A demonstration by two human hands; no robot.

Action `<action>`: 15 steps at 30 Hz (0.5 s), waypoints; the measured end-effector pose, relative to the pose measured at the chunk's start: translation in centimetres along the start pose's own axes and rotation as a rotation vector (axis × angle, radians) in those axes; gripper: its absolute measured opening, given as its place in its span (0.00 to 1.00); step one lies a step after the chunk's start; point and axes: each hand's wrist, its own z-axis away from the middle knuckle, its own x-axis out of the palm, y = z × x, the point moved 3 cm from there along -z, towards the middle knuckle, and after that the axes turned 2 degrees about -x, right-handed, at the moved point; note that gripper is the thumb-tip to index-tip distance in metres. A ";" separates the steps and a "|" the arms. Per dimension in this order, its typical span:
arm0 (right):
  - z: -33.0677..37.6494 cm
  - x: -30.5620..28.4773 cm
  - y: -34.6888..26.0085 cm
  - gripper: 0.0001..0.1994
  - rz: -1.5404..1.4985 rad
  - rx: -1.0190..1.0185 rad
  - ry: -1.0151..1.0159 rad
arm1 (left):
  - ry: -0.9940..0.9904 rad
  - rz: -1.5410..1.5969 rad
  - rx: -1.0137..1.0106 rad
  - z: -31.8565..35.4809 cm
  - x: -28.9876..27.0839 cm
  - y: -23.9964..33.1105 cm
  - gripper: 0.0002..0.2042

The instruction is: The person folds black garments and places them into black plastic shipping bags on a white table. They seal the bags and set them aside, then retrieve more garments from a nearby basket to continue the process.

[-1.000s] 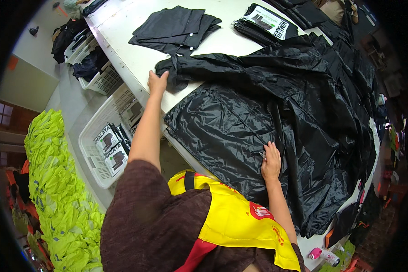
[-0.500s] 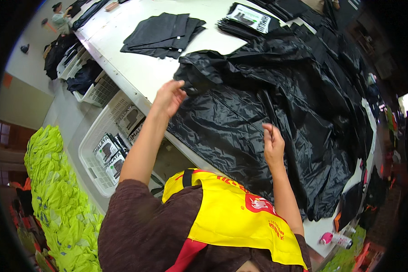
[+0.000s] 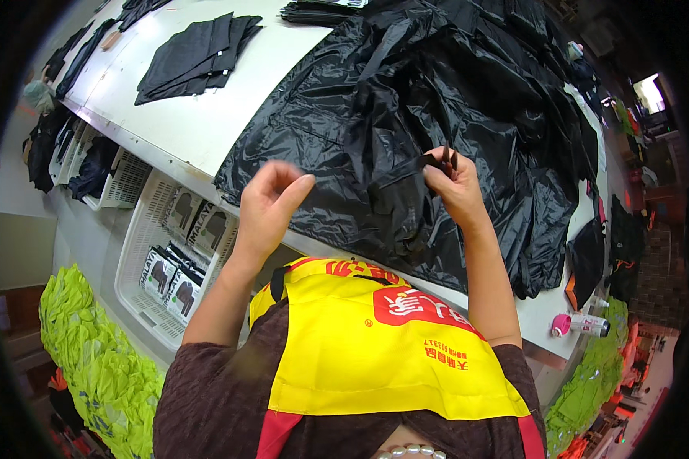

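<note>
A large glossy black garment (image 3: 321,130) lies spread and crumpled over the table. My right hand (image 3: 459,187) is closed around a gathered edge of it, over the middle of the cloth. Two dark narrow tips (image 3: 449,158) stick up between those fingers, like the blades of small thread snips; the rest is hidden in the hand. My left hand (image 3: 274,203) hovers at the garment's near left edge, apart from it. Its fingers are loosely bent and somewhat blurred, thumb apart from them, with nothing visible in them.
Flat black folded pieces (image 3: 199,57) lie on the white table (image 3: 122,99). Below its left edge stands a white basket (image 3: 134,287) with packaged items (image 3: 172,279). Bright yellow-green cloth (image 3: 92,359) is heaped at left. A pink-and-white bottle (image 3: 582,325) rests at the right corner.
My left hand has let go of the garment's edge and drawn back toward me. My right hand has moved up and gathered an edge of the cloth. The view has shifted right.
</note>
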 end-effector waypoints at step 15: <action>4.4 -3.1 5.8 0.08 -0.472 0.226 0.015 | -0.696 0.654 -0.539 -2.2 8.7 -0.3 0.13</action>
